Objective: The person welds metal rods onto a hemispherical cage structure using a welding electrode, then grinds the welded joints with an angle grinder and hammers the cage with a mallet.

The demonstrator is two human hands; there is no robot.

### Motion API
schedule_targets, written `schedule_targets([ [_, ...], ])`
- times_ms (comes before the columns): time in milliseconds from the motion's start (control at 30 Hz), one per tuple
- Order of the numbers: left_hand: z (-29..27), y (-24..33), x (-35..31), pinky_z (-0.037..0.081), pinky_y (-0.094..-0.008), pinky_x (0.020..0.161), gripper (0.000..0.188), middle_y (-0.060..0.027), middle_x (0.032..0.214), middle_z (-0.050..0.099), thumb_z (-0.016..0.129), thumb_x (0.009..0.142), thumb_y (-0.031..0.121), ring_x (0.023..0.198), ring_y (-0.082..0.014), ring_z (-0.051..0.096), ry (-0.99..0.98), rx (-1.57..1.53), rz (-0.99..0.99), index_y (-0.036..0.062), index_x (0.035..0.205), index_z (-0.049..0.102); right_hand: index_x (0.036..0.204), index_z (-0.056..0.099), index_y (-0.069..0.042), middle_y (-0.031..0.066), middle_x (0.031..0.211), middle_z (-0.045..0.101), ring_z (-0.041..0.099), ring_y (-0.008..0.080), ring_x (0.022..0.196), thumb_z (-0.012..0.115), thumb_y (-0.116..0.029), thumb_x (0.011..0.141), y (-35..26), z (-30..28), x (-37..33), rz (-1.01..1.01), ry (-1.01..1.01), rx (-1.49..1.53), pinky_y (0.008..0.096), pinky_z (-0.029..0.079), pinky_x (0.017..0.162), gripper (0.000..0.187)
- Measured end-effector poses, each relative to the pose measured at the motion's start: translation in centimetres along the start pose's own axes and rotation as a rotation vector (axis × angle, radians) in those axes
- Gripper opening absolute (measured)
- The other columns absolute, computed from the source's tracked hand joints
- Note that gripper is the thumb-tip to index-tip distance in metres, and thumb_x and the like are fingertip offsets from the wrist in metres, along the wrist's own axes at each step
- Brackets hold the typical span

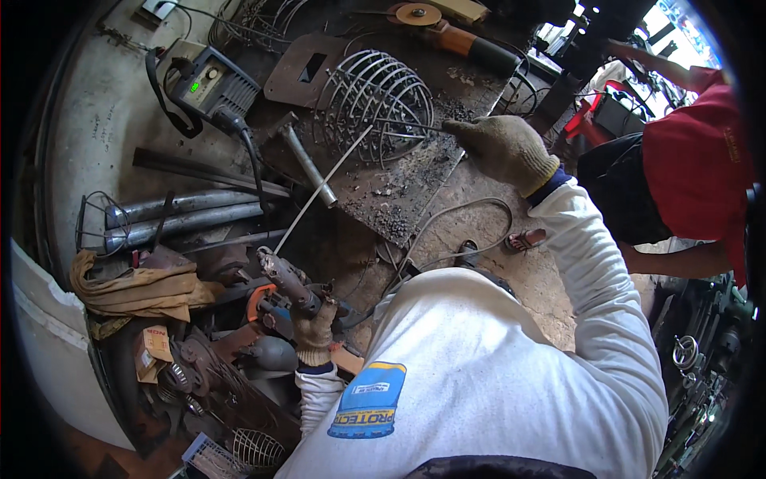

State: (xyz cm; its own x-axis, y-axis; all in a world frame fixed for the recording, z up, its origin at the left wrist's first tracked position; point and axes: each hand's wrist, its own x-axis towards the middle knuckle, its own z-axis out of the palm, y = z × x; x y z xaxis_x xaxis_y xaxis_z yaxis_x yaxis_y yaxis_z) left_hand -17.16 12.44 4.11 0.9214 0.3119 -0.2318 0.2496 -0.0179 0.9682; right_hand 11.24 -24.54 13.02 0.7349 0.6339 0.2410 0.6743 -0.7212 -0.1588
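Note:
My left hand [317, 329], in a knitted glove, is wrapped around a welding electrode holder [289, 283]. A long pale welding rod [323, 188] runs from its jaw up to the right, its tip near a rounded cage of bent metal bars [381, 88]. The cage rests on a dark, grit-covered metal table [399, 209]. My right hand [507, 150], gloved too, is closed on a thin dark metal rod [415, 124] that reaches left to the cage's lower side. Whether either tip touches the cage I cannot tell.
A hammer [309, 166] lies left of the cage, near a welding machine [214, 84]. An angle grinder [471, 44] sits at the table's far edge. Metal pipes [187, 215] and a brown cloth [140, 287] lie left. A person in red [690, 152] stands at right; a cable [471, 206] loops across the floor.

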Motion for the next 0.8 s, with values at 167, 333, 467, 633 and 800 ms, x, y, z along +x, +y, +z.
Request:
schedule_targets([
  [167, 0.8, 1.1, 0.4, 0.056, -0.0309, 0.058, 0.036, -0.0058, 0.078, 0.069, 0.082, 0.084, 0.022, 0.064, -0.0172, 0.070, 0.061, -0.052, -0.076, 0.0046, 0.109, 0.063, 0.133, 0.067, -0.023, 0.0123, 0.072, 0.066, 0.067, 0.0340, 0.064, 0.061, -0.016, 0.092, -0.7, -1.1, 0.3, 0.021, -0.069, -0.023, 0.0469, 0.052, 0.057, 0.043],
  [333, 1.6, 2.1, 0.6, 0.054, -0.0303, 0.056, 0.037, -0.0065, 0.078, 0.069, 0.081, 0.085, 0.024, 0.061, -0.0178, 0.068, 0.003, -0.019, -0.015, 0.0041, 0.110, 0.062, 0.133, 0.066, -0.023, 0.0127, 0.074, 0.068, 0.069, 0.0335, 0.067, 0.055, -0.016, 0.097, -0.6, -1.0, 0.4, 0.058, -0.074, -0.070, 0.0455, 0.055, 0.058, 0.038],
  [467, 1.2, 1.6, 0.9, 0.055, -0.0311, 0.059, 0.040, -0.0066, 0.085, 0.067, 0.082, 0.083, 0.022, 0.066, -0.0197, 0.070, 0.042, 0.106, 0.074, 0.0040, 0.111, 0.062, 0.134, 0.064, -0.017, 0.0167, 0.098, 0.075, 0.074, 0.0364, 0.094, 0.055, -0.009, 0.092, -1.5, -3.1, 0.8, 0.166, -0.314, -0.019, 0.0487, 0.060, 0.078, 0.043],
  [633, 0.4, 0.5, 1.7, 0.056, -0.0324, 0.063, 0.036, -0.0055, 0.089, 0.065, 0.078, 0.084, 0.018, 0.068, -0.0199, 0.069, 0.010, -0.056, 0.052, 0.0034, 0.113, 0.063, 0.132, 0.065, -0.015, 0.0150, 0.088, 0.072, 0.074, 0.0363, 0.086, 0.056, -0.013, 0.093, -0.4, -1.6, 0.4, 0.103, -0.246, -0.014, 0.0482, 0.059, 0.069, 0.040],
  [800, -0.7, -0.4, 2.6, 0.054, -0.0306, 0.061, 0.037, -0.0041, 0.089, 0.064, 0.078, 0.083, 0.018, 0.065, -0.0175, 0.063, 0.032, 0.043, 0.163, 0.0014, 0.112, 0.063, 0.138, 0.063, -0.018, 0.0137, 0.097, 0.075, 0.074, 0.0341, 0.091, 0.056, -0.013, 0.092, -0.9, -1.8, 0.2, 0.102, -0.253, 0.030, 0.0484, 0.060, 0.073, 0.047],
])
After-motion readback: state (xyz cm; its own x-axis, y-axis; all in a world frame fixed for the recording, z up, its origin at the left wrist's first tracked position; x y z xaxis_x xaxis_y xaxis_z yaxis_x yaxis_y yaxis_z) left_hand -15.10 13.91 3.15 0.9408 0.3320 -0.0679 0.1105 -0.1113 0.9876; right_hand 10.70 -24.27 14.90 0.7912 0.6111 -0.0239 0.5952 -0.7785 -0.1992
